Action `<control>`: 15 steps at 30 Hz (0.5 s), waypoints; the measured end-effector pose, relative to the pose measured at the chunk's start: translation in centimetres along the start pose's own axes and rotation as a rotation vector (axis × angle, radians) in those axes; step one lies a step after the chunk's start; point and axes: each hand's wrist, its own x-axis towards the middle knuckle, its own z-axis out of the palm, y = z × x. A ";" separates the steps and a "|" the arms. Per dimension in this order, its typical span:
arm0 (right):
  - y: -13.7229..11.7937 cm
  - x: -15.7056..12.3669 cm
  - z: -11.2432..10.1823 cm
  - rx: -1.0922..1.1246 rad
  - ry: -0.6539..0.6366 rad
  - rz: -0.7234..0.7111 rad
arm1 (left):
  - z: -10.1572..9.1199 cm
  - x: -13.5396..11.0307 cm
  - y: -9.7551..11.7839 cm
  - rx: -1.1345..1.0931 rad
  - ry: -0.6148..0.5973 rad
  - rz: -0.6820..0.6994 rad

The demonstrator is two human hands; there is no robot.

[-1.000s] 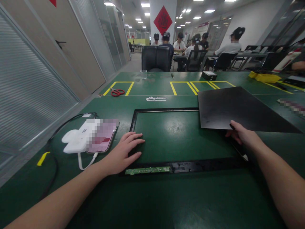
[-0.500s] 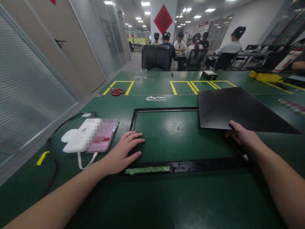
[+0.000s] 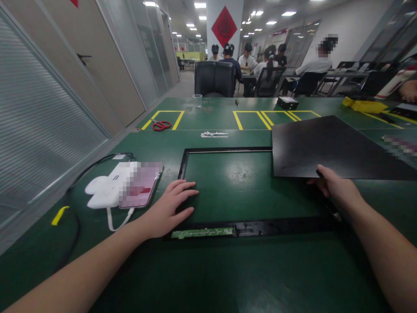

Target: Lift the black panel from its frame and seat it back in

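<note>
A black rectangular frame (image 3: 276, 227) lies on the green table, with a green circuit board (image 3: 202, 233) along the left part of its near side. My left hand (image 3: 177, 204) rests flat across the frame's left side, fingers spread and holding nothing. At the right, my right hand (image 3: 332, 184) pinches the near edge of a thin black flat panel (image 3: 325, 145), thumb on top and fingers below. The panel covers the frame's far right corner. Under that hand, a slim dark piece with a pale end is partly hidden; I cannot tell what it is.
On the left sit a phone (image 3: 146, 182), a white charger (image 3: 104, 193) and a black cable (image 3: 78, 226). Farther back are red-handled scissors (image 3: 162, 125), white scraps (image 3: 214, 134), a clear cup (image 3: 197, 101) and a black box (image 3: 287, 103). Several people sit beyond.
The black panel has turned slightly, its right corner shifting right while my right hand keeps hold of it. My left hand stays in place on the frame.
</note>
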 end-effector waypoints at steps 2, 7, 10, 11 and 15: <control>-0.5 -0.2 0.1 0.212 0.056 -0.003 | -0.1 0.0 0.1 0.000 -0.002 -0.001; -1.8 -0.6 -1.3 0.505 0.014 0.002 | -0.3 -0.1 0.5 -0.028 -0.001 -0.012; -2.3 -1.2 -2.2 0.578 -0.040 0.031 | -0.4 -0.1 0.7 -0.023 -0.003 -0.013; -2.3 -1.5 -2.4 0.584 -0.045 0.035 | -0.4 -0.1 0.7 -0.018 -0.003 -0.014; -2.9 -2.6 -2.6 0.580 -0.090 0.014 | -0.4 -0.1 0.7 -0.003 -0.007 -0.014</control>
